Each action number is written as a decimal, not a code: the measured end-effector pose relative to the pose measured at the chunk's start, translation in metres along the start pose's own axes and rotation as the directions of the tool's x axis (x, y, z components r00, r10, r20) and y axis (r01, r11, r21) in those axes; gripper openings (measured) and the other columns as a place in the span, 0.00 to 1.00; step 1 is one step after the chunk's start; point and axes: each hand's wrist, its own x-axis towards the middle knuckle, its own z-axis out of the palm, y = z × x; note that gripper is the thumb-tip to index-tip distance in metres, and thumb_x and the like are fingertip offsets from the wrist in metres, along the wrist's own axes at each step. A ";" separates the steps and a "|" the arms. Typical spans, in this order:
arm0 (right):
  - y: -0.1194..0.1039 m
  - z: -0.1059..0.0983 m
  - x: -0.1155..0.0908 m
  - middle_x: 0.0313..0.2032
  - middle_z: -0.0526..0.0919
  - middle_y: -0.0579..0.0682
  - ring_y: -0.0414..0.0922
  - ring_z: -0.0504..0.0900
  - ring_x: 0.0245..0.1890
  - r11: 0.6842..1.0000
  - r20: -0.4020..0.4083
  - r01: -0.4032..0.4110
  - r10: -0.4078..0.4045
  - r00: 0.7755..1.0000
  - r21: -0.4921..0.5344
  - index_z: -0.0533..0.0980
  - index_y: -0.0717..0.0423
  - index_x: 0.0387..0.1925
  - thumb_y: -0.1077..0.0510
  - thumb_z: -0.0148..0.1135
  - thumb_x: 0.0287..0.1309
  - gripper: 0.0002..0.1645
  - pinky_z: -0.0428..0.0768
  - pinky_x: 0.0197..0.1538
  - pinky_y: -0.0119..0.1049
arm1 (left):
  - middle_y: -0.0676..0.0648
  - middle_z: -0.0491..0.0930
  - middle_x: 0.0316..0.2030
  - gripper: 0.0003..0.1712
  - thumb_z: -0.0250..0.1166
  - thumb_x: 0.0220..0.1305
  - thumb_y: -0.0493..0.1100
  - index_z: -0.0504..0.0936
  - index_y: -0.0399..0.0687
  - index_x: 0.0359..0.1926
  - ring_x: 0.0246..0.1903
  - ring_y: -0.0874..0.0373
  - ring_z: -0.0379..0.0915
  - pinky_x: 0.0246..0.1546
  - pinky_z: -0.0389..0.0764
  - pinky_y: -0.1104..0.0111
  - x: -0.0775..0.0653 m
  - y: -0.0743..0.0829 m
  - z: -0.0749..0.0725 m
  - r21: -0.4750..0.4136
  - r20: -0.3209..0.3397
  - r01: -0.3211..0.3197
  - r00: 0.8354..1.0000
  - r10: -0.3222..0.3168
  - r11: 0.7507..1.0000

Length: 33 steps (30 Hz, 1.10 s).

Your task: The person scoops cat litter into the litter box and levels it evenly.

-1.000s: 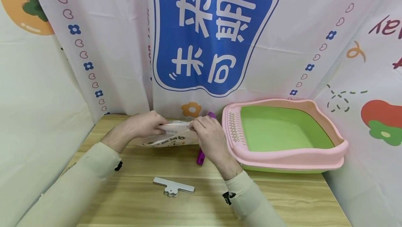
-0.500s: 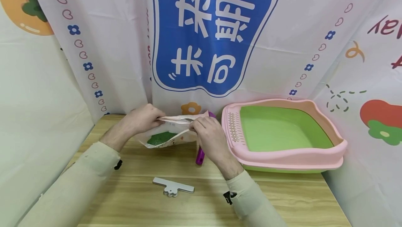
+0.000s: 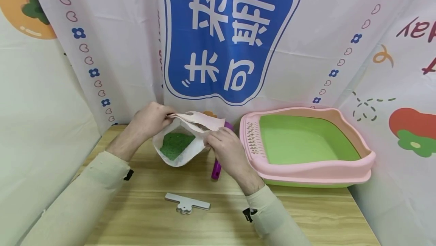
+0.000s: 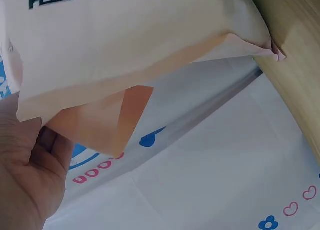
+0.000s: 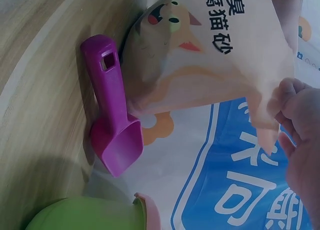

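A pale bag of cat litter (image 3: 191, 156) stands toward the back of the table, its mouth spread wide. Green granules (image 3: 175, 144) show inside. My left hand (image 3: 151, 120) pinches the rim at the upper left, and in the left wrist view that hand (image 4: 35, 165) grips a folded edge of the bag (image 4: 130, 45). On the opposite side my right hand (image 3: 226, 149) pinches the rim between thumb and fingers. The right wrist view shows the bag's printed cat front (image 5: 200, 65) beside a purple scoop (image 5: 114, 108), whose handle (image 3: 216, 169) lies partly behind my right hand.
A pink-rimmed green litter box (image 3: 306, 171) stands at the right of the wooden table (image 3: 143, 219). Nearer me lies a white flat clip (image 3: 186, 203). A printed curtain (image 3: 136, 56) hangs right behind the bag.
The bag's mouth has gone from nearly closed to wide apart, exposing the green granules. My left hand has moved up and back with its side of the rim; the right hand has barely moved.
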 end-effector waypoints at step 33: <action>-0.011 -0.009 -0.005 0.75 0.83 0.59 0.59 0.81 0.79 0.811 0.130 -0.496 0.481 0.867 0.310 0.79 0.59 0.75 0.47 0.77 0.81 0.33 0.78 0.87 0.56 | 0.34 0.97 0.49 0.09 0.75 0.78 0.34 0.97 0.41 0.54 0.47 0.32 0.97 0.50 0.95 0.39 -0.011 0.004 -0.004 0.005 -0.101 0.121 0.988 -0.120 0.993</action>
